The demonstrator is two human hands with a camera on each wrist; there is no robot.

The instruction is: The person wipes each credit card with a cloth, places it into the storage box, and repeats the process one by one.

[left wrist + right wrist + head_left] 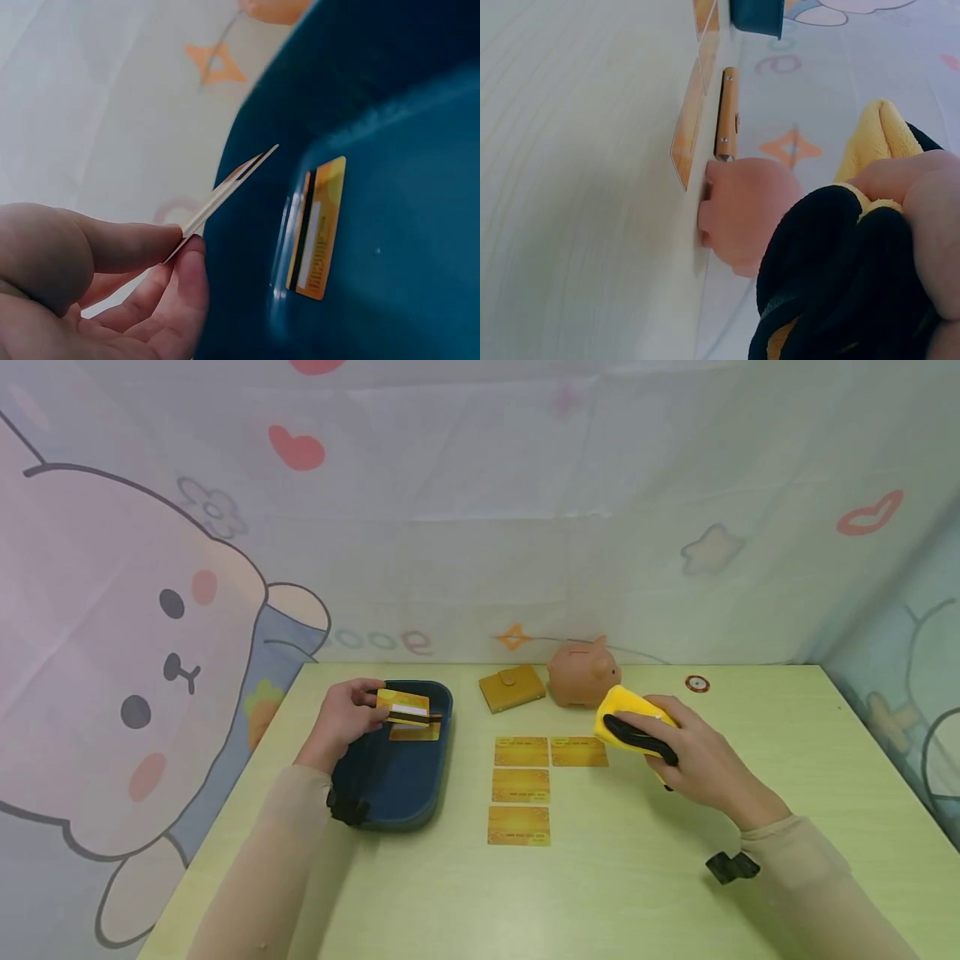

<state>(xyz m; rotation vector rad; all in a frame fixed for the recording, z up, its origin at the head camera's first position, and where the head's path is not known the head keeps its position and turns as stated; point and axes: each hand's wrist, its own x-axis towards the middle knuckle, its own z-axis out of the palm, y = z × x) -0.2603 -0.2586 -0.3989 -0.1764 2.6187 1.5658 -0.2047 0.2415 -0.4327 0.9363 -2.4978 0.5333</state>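
Note:
My left hand [347, 717] pinches a gold bank card [405, 705] by its edge, thumb against fingertips, above the dark blue tray [382, 810]. Seen edge-on in the left wrist view, the held card [221, 202] is tilted. Another gold card [319, 232] with a black stripe leans against the tray's inner wall. My right hand [697, 756] grips a folded yellow and black cloth [626, 710] above the table, right of several gold cards [519, 786] laid out face up. The right wrist view shows the bunched cloth [832, 255] in the fingers.
Along the back of the table stand a mustard card wallet [512, 689] and a pink piggy bank [581, 675]. A red and white round chip [697, 683] lies at the back right. Behind the table hangs a printed curtain [480, 527].

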